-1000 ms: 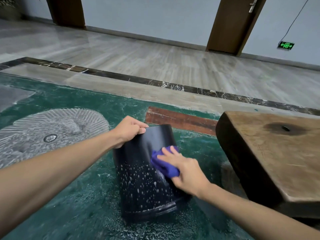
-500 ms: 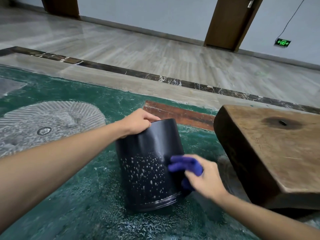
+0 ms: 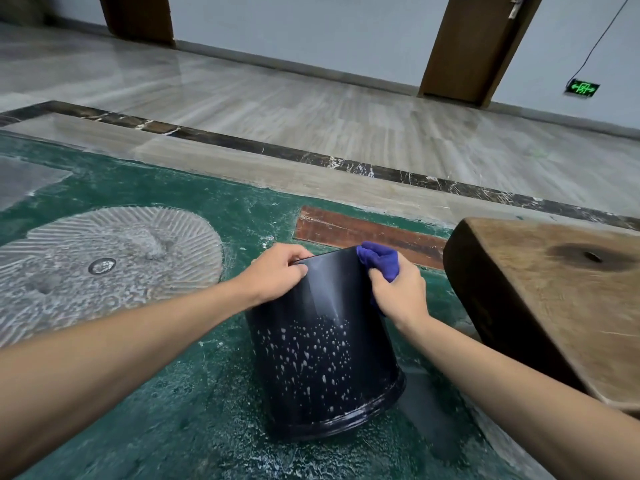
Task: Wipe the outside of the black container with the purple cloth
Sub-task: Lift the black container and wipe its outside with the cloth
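The black container (image 3: 322, 362) stands upside down on the green floor, tilted slightly away from me, its side speckled with white droplets. My left hand (image 3: 277, 275) grips its top left edge. My right hand (image 3: 398, 292) holds the bunched purple cloth (image 3: 379, 259) against the top right edge of the container. The upper part of the black wall looks smooth and free of droplets; the lower part is spotted.
A thick wooden slab (image 3: 554, 299) sits close on the right, almost touching the container's side. A round grey ridged stone disc (image 3: 104, 261) is set in the green floor (image 3: 173, 410) on the left. A brown strip (image 3: 363, 230) lies behind the container.
My right hand has carried the cloth from the middle of the container's side, down around its right side, then up to the top right edge. The left hand keeps its grip.
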Motion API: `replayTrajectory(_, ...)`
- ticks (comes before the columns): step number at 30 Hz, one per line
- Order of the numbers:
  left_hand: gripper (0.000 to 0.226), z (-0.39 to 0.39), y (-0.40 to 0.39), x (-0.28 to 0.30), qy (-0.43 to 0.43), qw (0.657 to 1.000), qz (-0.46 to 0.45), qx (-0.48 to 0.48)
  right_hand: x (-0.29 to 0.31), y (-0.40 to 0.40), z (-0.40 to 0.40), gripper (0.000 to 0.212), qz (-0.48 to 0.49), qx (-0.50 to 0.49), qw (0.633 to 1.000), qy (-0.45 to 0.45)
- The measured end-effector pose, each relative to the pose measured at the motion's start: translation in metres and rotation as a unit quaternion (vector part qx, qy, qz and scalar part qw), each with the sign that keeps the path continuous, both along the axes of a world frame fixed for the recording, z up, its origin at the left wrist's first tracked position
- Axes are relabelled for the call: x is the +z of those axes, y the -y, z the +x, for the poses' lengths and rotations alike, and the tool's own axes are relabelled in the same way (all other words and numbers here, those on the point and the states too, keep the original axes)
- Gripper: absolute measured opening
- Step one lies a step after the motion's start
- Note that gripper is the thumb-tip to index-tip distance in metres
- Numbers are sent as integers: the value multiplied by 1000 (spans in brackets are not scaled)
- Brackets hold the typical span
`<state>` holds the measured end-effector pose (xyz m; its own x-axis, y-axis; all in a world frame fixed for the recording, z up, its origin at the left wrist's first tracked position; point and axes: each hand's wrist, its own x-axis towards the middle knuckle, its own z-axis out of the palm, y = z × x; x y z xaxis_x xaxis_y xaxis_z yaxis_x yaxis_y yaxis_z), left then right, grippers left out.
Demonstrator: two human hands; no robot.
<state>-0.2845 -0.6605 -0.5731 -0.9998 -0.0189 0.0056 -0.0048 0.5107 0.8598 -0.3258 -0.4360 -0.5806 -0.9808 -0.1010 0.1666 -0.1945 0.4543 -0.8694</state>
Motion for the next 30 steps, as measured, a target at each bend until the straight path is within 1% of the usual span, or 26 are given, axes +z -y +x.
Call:
replayTrajectory(4, 39, -3, 1, -4, -2, 998, 57, 4, -4, 10, 5, 49, 46, 11, 998, -39)
replayTrajectory(7, 44, -5, 2, -4, 3, 997, 71, 0, -11, 9, 16, 60, 118, 75, 984, -111)
replayTrajectory(9, 49, -7, 2, -5, 4, 997, 77, -4, -18, 6, 23, 60, 143, 108, 973, -149)
replayTrajectory(12, 55, -10, 5, -3, 8, 997, 81, 2, -33, -2, 36, 61, 187, 187, 952, -156)
replayTrajectory(16, 55, -11, 9, -3, 13, 997, 80, 11, -52, -23, 51, 70, 268, 256, 905, -210)
replayTrajectory(19, 49, -14, 4, -1, 34, 996, 77, 19, -70, -44, 67, 78, 352, 311, 840, -270)
replayTrajectory(21, 42, -17, 0, 3, 42, 997, 68, 23, -82, -57, 79, 77, 389, 352, 799, -293)
replayTrajectory(23, 38, -19, -4, 8, 42, 998, 51, 9, -92, -68, 90, 69, 394, 372, 781, -311)
replayTrajectory(25, 37, -18, -9, 12, 40, 998, 27, -27, -96, -75, 98, 62, 392, 370, 781, -317)
replayTrajectory(28, 34, -17, -1, 14, 25, 997, -31, -61, -96, -86, 104, 62, 396, 358, 795, -289)
replayTrajectory(30, 27, -10, 15, 9, 14, 999, -12, -48, -94, -93, 105, 65, 388, 354, 816, -240)
